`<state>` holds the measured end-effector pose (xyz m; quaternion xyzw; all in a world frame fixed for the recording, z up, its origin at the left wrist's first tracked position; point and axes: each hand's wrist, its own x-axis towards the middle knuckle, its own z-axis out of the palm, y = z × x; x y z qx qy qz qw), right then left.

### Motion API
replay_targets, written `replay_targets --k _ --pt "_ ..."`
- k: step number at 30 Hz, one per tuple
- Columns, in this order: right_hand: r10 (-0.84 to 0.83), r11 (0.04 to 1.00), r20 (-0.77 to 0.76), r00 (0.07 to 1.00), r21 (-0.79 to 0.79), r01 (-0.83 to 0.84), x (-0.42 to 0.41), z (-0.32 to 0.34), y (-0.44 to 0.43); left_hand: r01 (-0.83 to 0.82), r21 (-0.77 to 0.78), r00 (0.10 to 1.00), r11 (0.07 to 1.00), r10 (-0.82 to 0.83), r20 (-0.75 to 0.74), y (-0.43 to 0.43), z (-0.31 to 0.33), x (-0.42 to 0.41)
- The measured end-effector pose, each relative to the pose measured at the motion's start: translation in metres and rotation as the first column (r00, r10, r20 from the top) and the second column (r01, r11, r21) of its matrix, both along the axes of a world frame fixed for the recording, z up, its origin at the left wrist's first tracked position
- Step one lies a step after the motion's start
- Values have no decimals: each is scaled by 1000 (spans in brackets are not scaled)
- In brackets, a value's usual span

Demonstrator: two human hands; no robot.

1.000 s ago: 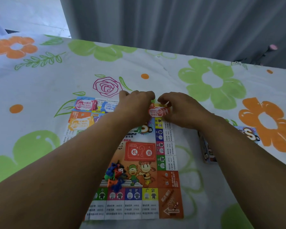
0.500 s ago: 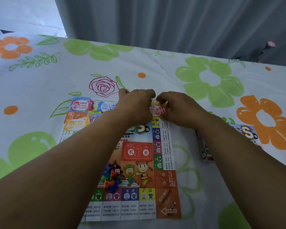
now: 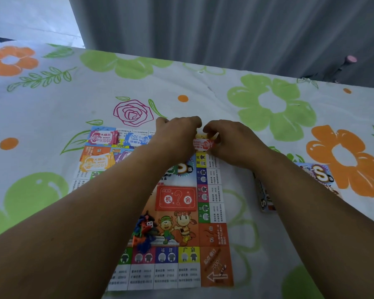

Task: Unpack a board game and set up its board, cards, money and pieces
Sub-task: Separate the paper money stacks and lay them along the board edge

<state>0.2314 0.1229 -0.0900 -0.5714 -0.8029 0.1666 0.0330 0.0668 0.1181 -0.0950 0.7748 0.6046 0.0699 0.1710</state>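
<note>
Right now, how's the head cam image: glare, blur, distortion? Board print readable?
Head view: soft even daylight, no glare or hard shadows on the board; wide-angle stretch swells the forearms; the board's small print is smeared, unreadable, large characters on the red card read fine; the red note pinched between left hand and right hand looks slightly soft.

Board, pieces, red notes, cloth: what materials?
Board: likely thin printed paper; it lies limp, with no visible edge thickness.
Pieces: probably moulded plastic in bright solid colours; too small to confirm.
Red notes: thin printed paper, slightly curved where held.
Cloth: matte printed fabric with soft wrinkles.
</note>
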Motion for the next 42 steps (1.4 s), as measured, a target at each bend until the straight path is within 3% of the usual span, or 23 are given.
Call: replay_targets --k 15,31,42 --pt "12 1000 -29 1000 -25 -13 -1 3 0 3 -66 997 998 2 74 0 5 4" --pt "-3 1000 -15 1000 8 3 0 2 -1 -7 20 998 1000 8 -60 0 5 4" --pt "-6 1000 -25 1000 -17 5 -1 3 -1 -19 -2 999 1000 19 -30 0 2 8"
